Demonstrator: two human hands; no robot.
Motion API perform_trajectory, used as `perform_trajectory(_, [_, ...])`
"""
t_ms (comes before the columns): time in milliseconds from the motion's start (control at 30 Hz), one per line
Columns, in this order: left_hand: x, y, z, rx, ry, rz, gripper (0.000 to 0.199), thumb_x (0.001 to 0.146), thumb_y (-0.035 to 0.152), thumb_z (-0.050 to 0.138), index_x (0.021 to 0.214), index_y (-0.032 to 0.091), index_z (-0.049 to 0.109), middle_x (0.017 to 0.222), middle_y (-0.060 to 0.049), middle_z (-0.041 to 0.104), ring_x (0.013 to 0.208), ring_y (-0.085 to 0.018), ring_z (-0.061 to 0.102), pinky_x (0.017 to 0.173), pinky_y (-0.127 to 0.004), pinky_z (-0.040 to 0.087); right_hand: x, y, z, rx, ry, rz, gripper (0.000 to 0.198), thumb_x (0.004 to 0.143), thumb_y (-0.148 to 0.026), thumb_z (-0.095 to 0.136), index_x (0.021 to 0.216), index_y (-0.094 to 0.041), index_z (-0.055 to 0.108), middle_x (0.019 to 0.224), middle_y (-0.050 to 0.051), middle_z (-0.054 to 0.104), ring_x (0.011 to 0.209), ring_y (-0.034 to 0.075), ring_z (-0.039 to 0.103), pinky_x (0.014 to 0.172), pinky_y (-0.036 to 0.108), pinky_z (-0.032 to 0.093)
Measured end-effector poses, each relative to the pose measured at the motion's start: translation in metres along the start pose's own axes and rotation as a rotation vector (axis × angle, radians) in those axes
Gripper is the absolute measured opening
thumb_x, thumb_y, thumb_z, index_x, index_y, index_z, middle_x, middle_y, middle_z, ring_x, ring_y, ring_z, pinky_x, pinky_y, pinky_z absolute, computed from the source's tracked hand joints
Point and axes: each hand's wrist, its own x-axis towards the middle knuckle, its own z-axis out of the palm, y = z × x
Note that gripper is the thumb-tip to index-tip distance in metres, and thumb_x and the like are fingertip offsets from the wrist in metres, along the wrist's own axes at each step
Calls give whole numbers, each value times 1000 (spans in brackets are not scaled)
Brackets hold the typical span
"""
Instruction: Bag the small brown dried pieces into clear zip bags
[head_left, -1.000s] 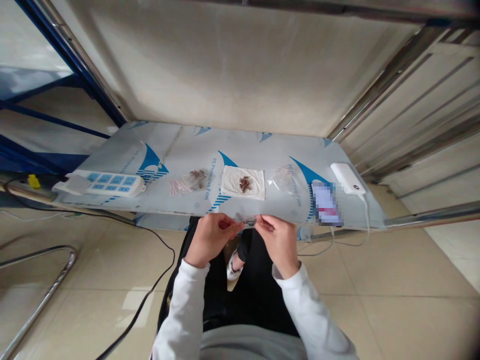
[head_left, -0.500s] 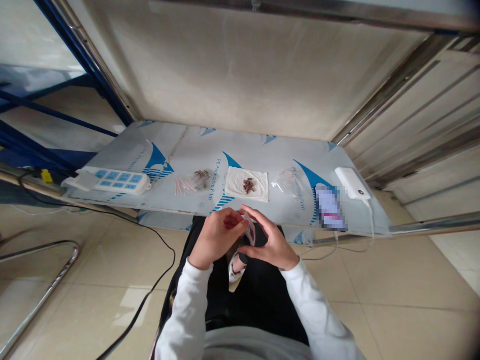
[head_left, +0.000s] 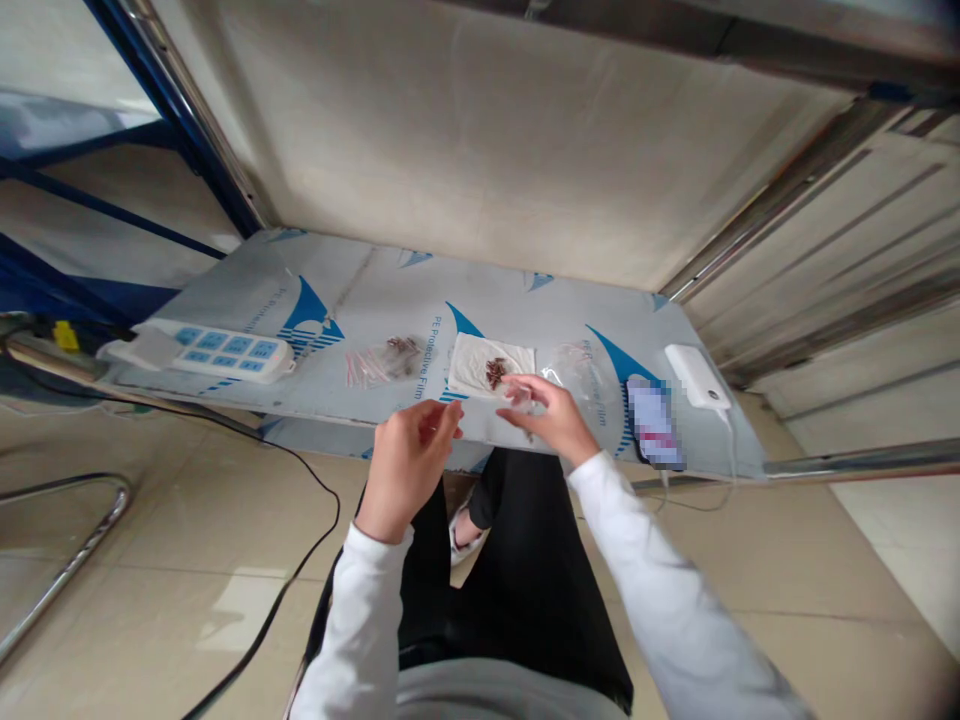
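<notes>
My right hand [head_left: 556, 418] is over the shelf's front edge, its thumb and fingers around a small clear plastic bag [head_left: 520, 402]. The bag's contents are too small to make out. Off to the left, my left hand [head_left: 415, 458] is closed in a pinch, apart from the bag. Whatever its fingertips hold, if anything, does not show. Just beyond the right fingertips, a pile of small brown pieces, perhaps screws [head_left: 496, 372], lies on a folded white cloth [head_left: 469, 362].
On the film-covered shelf [head_left: 360, 280] lie filled plastic bags [head_left: 401, 357] with red-striped edges, flat clear bags [head_left: 574, 368], a power strip [head_left: 232, 355], a phone [head_left: 652, 420] and a white power bank [head_left: 697, 376]. A black cable [head_left: 315, 470] hangs at the left.
My hands have moved apart from the small bag they both held. The right hand has gone forward to the cloth with the bag; the left has shifted left.
</notes>
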Motion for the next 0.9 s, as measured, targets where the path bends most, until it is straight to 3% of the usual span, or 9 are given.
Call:
perform_trajectory(133, [2,-7,-7,-18,6,-30,37,85,49,49,79,18,69,67,-2,72,57,-16,65,57,-23,44,63,12,-22,-817,-239,-85,47,74,-41,72,114,-17,62,99,6,69,84,17,63,76,27,47])
perform_trajectory(233, [2,-12,-10,-37,8,-33,37,85,49,49,80,18,69,71,-3,73,61,-17,67,59,-24,46,94,15,-20,-1099,-387,-120,42,71,-36,74,108,-16,65,104,9,68,95,22,60,79,30,42])
perform_trajectory(367, [3,-19,-16,-44,22,-39,37,84,49,49,79,18,69,73,-4,74,64,-18,68,61,-24,47,112,13,-5,-1267,-492,-188,32,70,-25,74,99,-12,68,105,15,66,103,29,54,84,38,35])
perform_trajectory(600, [5,-28,-25,-23,55,-75,38,84,50,49,81,18,70,74,-5,74,66,-20,69,62,-25,47,117,8,12,-1426,-609,-335,20,76,-14,67,95,-12,69,105,16,64,105,29,48,87,40,26])
perform_trajectory(767, [7,-31,-21,-32,41,-69,37,84,50,48,79,19,69,74,-5,74,66,-19,69,62,-24,47,114,4,12,-1450,-587,-354,22,76,-17,67,97,-13,68,107,15,62,106,28,47,88,39,25])
perform_trajectory(900, [6,-33,-23,-19,31,-69,37,84,49,47,78,19,69,74,-4,74,66,-20,69,61,-24,46,116,11,-17,-1436,-456,-281,43,77,-32,67,116,-14,59,111,15,61,106,29,48,86,40,30])
